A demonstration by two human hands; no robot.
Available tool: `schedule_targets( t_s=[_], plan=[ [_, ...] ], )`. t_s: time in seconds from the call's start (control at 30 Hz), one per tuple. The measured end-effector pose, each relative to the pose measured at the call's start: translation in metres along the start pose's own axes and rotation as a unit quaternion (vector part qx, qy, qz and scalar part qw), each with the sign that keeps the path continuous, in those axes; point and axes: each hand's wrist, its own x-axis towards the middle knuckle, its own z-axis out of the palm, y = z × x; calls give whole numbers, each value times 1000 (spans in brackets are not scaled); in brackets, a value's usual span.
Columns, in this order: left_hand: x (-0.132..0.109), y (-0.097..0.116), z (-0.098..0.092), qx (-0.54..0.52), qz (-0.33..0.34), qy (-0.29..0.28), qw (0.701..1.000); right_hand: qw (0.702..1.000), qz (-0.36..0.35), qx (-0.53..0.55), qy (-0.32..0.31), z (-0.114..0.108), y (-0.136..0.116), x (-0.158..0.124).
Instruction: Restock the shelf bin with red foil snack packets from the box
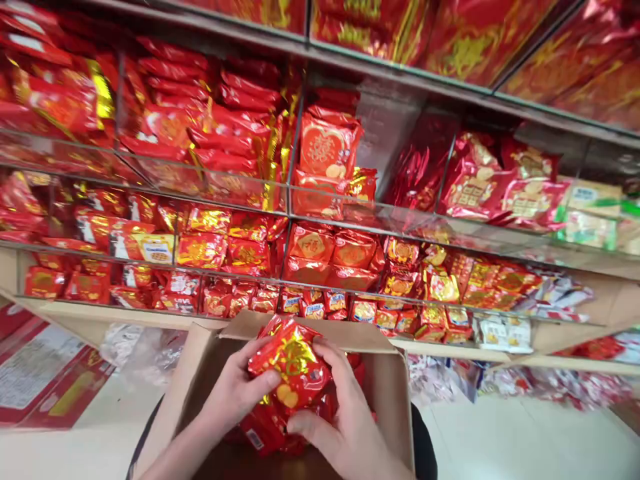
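Between my hands is a shiny red and gold snack packet point(295, 357) with round biscuits printed on it, held over an open cardboard box point(395, 400). My left hand point(243, 383) grips its left edge, thumb across the front. My right hand point(340, 407) is curved around the right side, fingers behind the upper corner and thumb near the lower edge. More red packets point(265, 433) lie in the box just under the held one, partly hidden by my hands.
Ahead stands a tiered shelf point(350, 293) with clear dividers, filled with red and gold packets point(327, 147). A red carton point(45, 373) sits on the floor at left, beside clear plastic wrap point(143, 353). Several bagged goods point(520, 383) lie under the shelf at right.
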Motion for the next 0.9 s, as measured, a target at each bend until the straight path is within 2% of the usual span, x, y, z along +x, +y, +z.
schedule_targets(
  t_s=[0.1, 0.2, 0.27, 0.37, 0.43, 0.47, 0.5, 0.53, 0.6, 0.67, 0.73, 0.83, 0.9],
  plan=[
    [-21, -31, 13, 10, -24, -48, 998, 989, 101, 107, 31, 25, 25, -29],
    [-27, -69, 17, 47, -57, -94, 993, 956, 206, 211, 3, 39, 49, -46],
    [-20, -94, 19, 78, -82, -108, 988, 917, 271, 293, 13, 52, 70, -52],
    [6, -126, 25, 145, -105, -108, 978, 846, 358, 389, 72, 76, 103, -53],
    [24, -141, 31, 195, -110, -104, 969, 802, 422, 411, 103, 89, 122, -52],
    [32, -146, 34, 219, -111, -102, 964, 790, 448, 402, 117, 92, 128, -52],
    [37, -148, 37, 242, -111, -101, 959, 791, 461, 382, 130, 93, 133, -52],
    [39, -148, 39, 265, -112, -99, 953, 803, 458, 352, 143, 91, 135, -53],
    [39, -139, 42, 308, -112, -94, 940, 851, 417, 276, 159, 78, 133, -54],
    [31, -122, 42, 343, -106, -80, 930, 901, 359, 201, 137, 60, 126, -54],
    [19, -104, 41, 358, -75, -70, 928, 934, 315, 147, 87, 45, 118, -53],
    [-2, -92, 40, 324, 15, -81, 943, 950, 278, 144, 6, 42, 109, -48],
    [-10, -94, 41, 258, 93, -27, 961, 950, 264, 168, 3, 51, 106, -40]
  ],
)
